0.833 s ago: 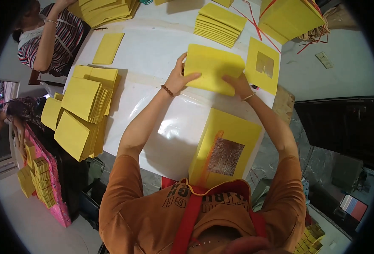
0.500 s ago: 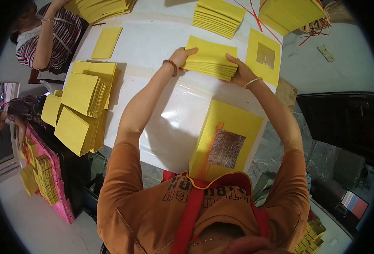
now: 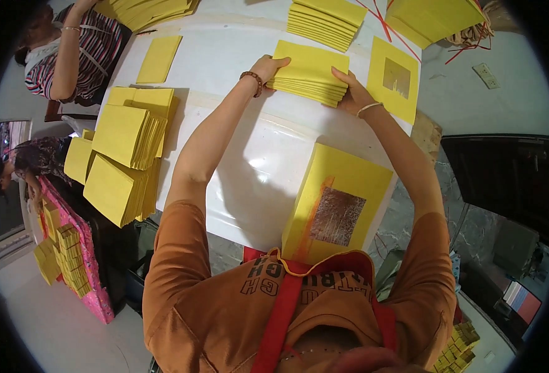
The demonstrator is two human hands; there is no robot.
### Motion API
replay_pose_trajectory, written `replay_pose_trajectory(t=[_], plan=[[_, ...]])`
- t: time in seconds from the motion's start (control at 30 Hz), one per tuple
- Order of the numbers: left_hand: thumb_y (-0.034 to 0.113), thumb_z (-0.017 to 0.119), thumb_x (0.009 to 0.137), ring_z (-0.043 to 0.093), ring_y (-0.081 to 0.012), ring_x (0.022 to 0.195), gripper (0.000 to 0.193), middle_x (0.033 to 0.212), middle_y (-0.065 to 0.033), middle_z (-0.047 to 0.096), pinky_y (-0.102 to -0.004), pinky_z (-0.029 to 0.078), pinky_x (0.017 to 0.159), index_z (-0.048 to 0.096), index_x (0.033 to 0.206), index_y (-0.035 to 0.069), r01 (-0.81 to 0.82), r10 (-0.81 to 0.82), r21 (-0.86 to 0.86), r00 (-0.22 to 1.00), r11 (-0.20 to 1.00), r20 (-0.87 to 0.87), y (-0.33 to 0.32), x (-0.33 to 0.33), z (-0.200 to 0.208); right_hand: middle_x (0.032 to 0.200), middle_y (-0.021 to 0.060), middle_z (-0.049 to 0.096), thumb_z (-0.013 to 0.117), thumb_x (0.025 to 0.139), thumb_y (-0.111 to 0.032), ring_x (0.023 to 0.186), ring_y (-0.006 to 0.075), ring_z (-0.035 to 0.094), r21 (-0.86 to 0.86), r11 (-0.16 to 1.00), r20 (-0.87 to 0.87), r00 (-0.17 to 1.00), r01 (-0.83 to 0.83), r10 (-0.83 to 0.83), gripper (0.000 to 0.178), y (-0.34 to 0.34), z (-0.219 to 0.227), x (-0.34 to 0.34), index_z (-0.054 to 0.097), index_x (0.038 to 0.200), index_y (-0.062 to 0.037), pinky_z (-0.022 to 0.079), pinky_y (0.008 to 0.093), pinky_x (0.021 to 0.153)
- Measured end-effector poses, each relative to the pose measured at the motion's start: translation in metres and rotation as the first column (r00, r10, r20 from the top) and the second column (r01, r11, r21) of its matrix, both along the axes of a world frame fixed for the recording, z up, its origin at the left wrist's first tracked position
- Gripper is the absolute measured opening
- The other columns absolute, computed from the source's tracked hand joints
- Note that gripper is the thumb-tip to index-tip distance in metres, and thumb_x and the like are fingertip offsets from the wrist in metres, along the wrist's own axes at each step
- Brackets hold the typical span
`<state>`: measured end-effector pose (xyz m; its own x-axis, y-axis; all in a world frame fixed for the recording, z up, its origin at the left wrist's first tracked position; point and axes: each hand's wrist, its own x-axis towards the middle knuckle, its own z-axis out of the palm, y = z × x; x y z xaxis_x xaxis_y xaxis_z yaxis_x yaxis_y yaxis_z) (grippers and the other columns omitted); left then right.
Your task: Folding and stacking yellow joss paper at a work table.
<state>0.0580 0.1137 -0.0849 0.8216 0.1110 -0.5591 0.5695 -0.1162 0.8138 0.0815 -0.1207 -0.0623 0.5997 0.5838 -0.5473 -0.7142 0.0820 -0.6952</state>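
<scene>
My left hand [image 3: 267, 69] is closed on the left end of a stack of yellow folded paper sheets [image 3: 310, 67], thumb on top and fingers underneath. At the other end, my right hand [image 3: 355, 94] grips the same stack, its thumb over the edge and its other fingers mostly hidden. The layered folded edges face me. Just beyond lies a similar yellow stack [image 3: 325, 23]. A flat yellow sheet with a silvery square [image 3: 374, 78] rests right of my right hand. Nearer my body sits a larger yellow sheet or pile with a brownish foil square [image 3: 374, 177].
Several yellow paper piles [image 3: 121, 130] crowd the table's left side, below a single folded piece [image 3: 159, 59]. Red strips [image 3: 383, 25] lie at the far right. A person in a striped top [image 3: 94, 56] sits at the far left; another leans over a pink-covered table [image 3: 94, 273].
Both hands have shifted the held stack slightly away from me. The whole view has moved a little. My grip stays the same.
</scene>
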Motion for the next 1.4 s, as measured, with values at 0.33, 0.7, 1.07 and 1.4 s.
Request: replay_pose_trajectory(t=[0.33,0.7,1.07,1.4], plan=[[0.033,0.066,0.076,0.059,-0.0234,0.097,0.059,0.105,-0.0177,0.06,-0.0319,0.045,0.084,0.047,0.118,-0.003,-0.264,0.247,0.009,0.914,0.965,0.323,0.021,0.04,-0.036,0.112,0.0142,0.049,0.075,0.067,-0.008,0.101,0.0266,0.056,0.125,0.948,0.387,0.866,0.291,-0.317,0.085,0.038,-0.037,0.023,0.021,0.132,-0.0026,0.053,0.0372,0.073],[0.037,0.065,0.074,0.058,-0.0239,0.097,0.059,0.107,-0.0158,0.06,-0.0326,0.044,0.084,0.05,0.115,-0.003,-0.174,0.134,0.139,0.957,0.975,0.257,0.012,0.064,-0.033,0.108,0.0146,0.053,0.071,0.072,-0.008,0.09,0.0244,0.059,-0.095,0.904,0.37,0.858,0.418,-0.358,0.065,0.038,-0.037,0.04,0.033,0.124,0.0016,0.05,0.0352,0.071],[0.03,0.069,0.074,0.059,-0.0195,0.086,0.055,0.099,-0.0147,0.06,-0.029,0.047,0.076,0.048,0.111,-0.005,-0.193,0.151,0.134,0.95,0.972,0.274,-0.008,0.065,-0.026,0.106,0.0067,0.057,0.063,0.08,-0.031,0.085,0.0173,0.06,-0.106,0.942,0.368,0.893,0.317,-0.259,0.055,0.009,-0.047,0.055,0.041,0.124,-0.0068,0.05,0.0312,0.064],[0.034,0.07,0.07,0.058,-0.0253,0.094,0.067,0.108,-0.0197,0.057,-0.0323,0.046,0.081,0.043,0.118,-0.004,-0.221,0.172,0.159,0.947,0.962,0.272,0.004,0.072,-0.044,0.113,0.0113,0.055,0.06,0.083,-0.031,0.103,0.0186,0.052,-0.237,0.88,0.409,0.863,0.412,-0.295,0.05,0.004,-0.01,0.037,0.049,0.119,0.0022,0.039,0.029,0.088]])
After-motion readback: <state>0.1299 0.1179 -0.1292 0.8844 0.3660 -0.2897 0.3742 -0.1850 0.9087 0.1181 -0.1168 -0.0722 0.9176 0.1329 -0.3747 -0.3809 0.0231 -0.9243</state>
